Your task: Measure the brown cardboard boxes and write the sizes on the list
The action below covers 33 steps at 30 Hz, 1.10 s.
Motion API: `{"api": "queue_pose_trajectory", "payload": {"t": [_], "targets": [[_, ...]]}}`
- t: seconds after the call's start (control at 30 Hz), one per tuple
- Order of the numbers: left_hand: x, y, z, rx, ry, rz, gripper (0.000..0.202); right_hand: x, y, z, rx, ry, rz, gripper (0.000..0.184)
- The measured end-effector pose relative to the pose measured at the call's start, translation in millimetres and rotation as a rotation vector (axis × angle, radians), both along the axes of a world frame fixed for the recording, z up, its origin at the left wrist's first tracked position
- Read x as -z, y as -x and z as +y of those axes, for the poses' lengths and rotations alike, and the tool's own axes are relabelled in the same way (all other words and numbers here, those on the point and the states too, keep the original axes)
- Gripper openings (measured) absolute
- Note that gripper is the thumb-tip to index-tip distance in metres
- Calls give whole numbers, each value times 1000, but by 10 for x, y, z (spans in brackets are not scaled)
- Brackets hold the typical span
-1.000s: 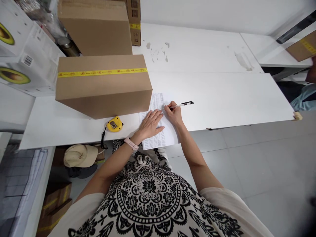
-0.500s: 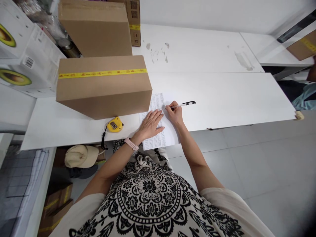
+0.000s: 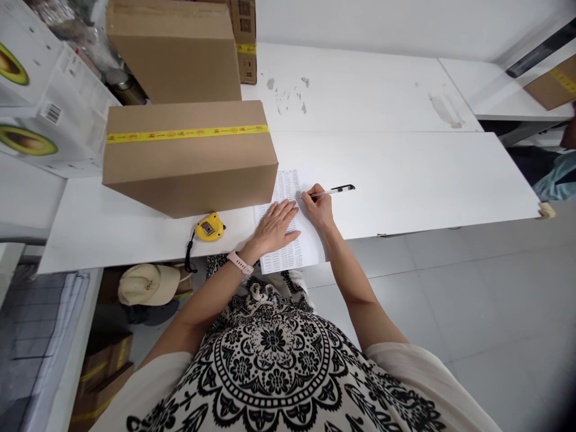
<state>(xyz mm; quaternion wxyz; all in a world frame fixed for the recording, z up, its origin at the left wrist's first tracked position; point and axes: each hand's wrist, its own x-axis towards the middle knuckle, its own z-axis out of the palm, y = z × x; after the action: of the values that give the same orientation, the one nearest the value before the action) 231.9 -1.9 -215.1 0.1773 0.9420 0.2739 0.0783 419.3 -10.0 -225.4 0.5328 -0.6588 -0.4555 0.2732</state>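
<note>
A printed sheet of paper (image 3: 281,261) lies at the front edge of the white table, its lower end sticking out past the edge. My left hand (image 3: 275,228) rests flat on it with the fingers spread. Closed around a pen (image 3: 338,189) is my right hand (image 3: 319,209), resting on the paper's right side; the pen tip is hidden by the fingers. Just left of the sheet stands a taped cardboard box (image 3: 193,153), which covers the paper's upper left corner. A yellow tape measure (image 3: 209,227) with a black strap sits in front of the box.
Behind the taped box is another cardboard box (image 3: 175,66). White cartons with avocado pictures (image 3: 54,114) are stacked at the left. Below the white table (image 3: 396,180), a beige cap (image 3: 148,284) and more boxes (image 3: 101,372) show. A small light-coloured piece (image 3: 546,210) sits at the table's right corner.
The pen's upper end has shifted very slightly to the left. Both hands and the paper stay in practically the same place.
</note>
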Motion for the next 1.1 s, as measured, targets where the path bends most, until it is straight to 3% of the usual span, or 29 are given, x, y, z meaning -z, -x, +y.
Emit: {"api": "queue_pose_trajectory", "payload": {"t": [0.8,1.1], "targets": [[-7,2,2,2,15,9,64,49,-12,19,7,-4,9,24],[-41,-1,-3,2,13,49,66,-9,-1,2,51,-6,0,21]]}}
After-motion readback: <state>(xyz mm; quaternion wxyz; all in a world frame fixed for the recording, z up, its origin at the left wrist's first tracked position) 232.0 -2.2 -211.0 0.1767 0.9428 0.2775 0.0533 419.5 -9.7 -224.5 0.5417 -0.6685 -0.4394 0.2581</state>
